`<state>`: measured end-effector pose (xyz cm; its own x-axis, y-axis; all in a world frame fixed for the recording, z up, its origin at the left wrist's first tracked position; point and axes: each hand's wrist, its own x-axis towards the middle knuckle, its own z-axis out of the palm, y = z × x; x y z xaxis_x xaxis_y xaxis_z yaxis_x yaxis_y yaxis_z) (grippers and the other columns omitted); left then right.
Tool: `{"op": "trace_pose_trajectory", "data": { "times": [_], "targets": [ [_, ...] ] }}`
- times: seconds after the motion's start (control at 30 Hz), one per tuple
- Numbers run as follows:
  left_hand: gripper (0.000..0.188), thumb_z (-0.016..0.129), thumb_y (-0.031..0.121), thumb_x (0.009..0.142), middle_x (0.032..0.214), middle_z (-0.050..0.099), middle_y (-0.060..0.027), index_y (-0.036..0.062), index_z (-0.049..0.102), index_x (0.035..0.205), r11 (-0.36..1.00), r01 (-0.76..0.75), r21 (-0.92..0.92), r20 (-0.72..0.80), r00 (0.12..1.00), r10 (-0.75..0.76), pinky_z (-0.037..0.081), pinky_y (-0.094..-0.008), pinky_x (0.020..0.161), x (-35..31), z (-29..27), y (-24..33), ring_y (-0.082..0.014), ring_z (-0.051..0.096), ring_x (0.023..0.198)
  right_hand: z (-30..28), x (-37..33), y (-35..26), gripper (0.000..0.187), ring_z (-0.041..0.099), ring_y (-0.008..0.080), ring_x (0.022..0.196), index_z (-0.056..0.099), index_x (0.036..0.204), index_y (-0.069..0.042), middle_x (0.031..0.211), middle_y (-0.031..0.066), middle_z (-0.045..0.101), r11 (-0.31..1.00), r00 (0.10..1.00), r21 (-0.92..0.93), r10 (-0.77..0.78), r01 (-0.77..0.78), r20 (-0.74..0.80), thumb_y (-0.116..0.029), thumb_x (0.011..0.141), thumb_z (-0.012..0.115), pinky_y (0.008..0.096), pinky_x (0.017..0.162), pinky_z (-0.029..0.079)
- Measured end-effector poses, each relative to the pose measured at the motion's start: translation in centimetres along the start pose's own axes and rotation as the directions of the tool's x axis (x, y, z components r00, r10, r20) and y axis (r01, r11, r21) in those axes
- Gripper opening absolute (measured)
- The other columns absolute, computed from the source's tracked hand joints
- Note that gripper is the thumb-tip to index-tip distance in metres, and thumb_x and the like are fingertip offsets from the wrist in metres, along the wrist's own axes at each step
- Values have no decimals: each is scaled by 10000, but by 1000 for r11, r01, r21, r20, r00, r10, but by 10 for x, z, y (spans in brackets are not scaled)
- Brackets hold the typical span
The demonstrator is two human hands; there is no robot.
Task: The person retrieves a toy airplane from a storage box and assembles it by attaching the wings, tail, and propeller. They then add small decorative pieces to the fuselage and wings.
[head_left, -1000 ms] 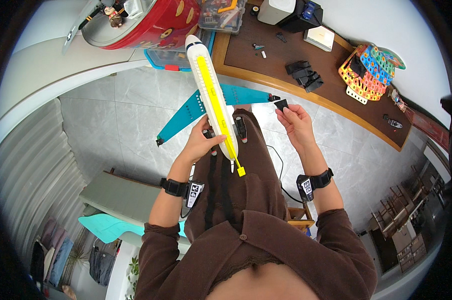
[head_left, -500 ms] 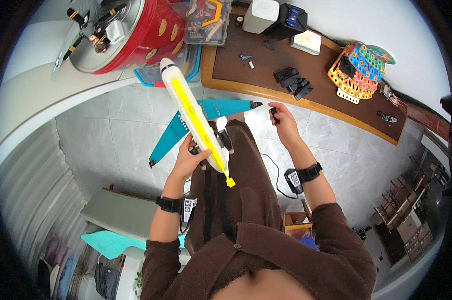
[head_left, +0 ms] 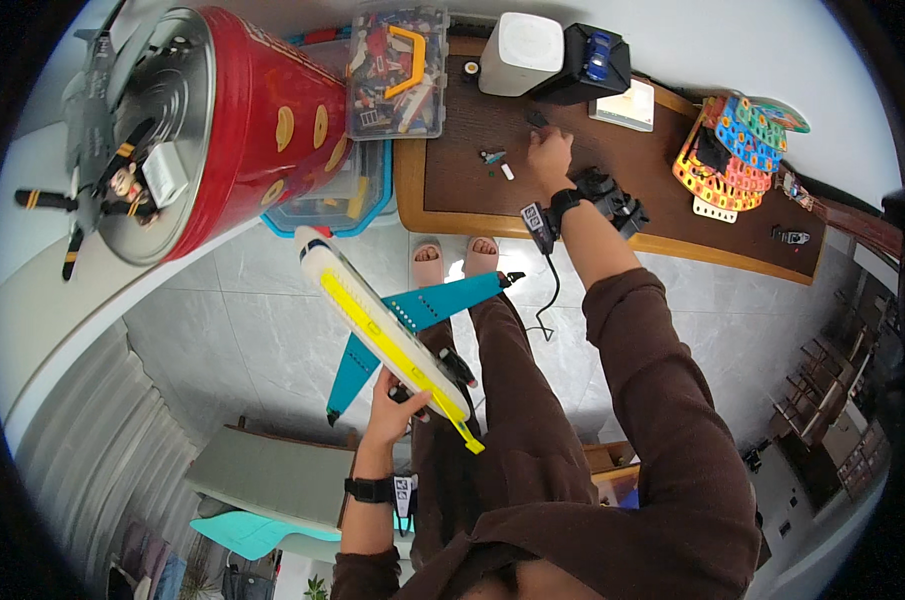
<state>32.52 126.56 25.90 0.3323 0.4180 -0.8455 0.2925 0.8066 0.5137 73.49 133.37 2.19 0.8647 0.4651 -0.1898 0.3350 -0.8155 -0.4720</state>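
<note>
Sitting at far left: a red tin (head_left: 272, 135). A toy airplane (head_left: 375, 330), white with a yellow strip and teal wings, is hanging over the person's legs, apart from the desk (head_left: 457, 190), its nose pointing to the upper left. The left hand (head_left: 390, 403) is gripping it near the tail, thumb lying on top. Beyond, a clear box (head_left: 372, 105) is holding small mixed pieces. The right hand (head_left: 551, 156) is sitting over the desk at a small dark piece (head_left: 536, 118), fingers curving inward; I cannot tell whether they are gripping it. Black parts (head_left: 604, 190) are lying by its wrist; a colourful perforated toy (head_left: 737, 145) is resting farther right.
</note>
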Motion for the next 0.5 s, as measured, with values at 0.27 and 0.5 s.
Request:
{"op": "trace_pose_trajectory", "data": {
  "times": [0.27, 0.5],
  "targets": [
    [626, 703, 3, 710, 1011, 584, -99, 24, 387, 1250, 990, -34, -135, -50, 998, 27, 532, -258, 509, 36, -24, -29, -184, 627, 794, 41, 51, 9, 421, 578, 374, 911, 544, 1046, 5, 1153, 181, 468, 975, 994, -198, 105, -100, 17, -321, 805, 656, 434, 753, 500],
    [626, 691, -15, 711, 1026, 585, -96, 37, 390, 1257, 979, -5, -206, -56, 998, -7, 535, -279, 520, 31, -28, -25, -200, 633, 805, 39, 37, 4, 301, 615, 228, 708, 645, 867, -25, 774, 125, 643, 962, 1000, 274, -1, -2, 10, -268, 720, 746, 328, 658, 491]
  ]
}}
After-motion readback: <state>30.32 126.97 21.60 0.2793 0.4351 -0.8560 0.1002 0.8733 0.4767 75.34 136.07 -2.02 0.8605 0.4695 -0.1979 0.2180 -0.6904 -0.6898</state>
